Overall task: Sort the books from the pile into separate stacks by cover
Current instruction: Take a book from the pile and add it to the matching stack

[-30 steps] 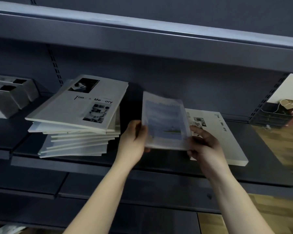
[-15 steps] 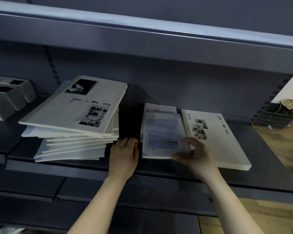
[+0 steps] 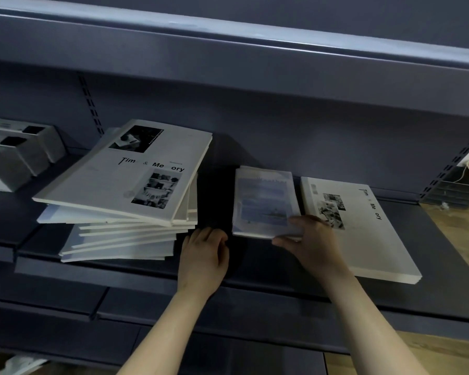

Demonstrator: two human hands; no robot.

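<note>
Dark metal shelf (image 3: 444,239) carries a leaning pile of books (image 3: 125,185) at 9 o'clock, with grey boxes (image 3: 19,155) beyond it. At centre lies the blue-cover book (image 3: 264,204), and a white book (image 3: 363,239) sits just beside it at 3 o'clock. The right hand (image 3: 312,239) has its grip pinching the blue-cover book's near corner. The left hand (image 3: 203,255) rests loosely curled and empty.
</note>
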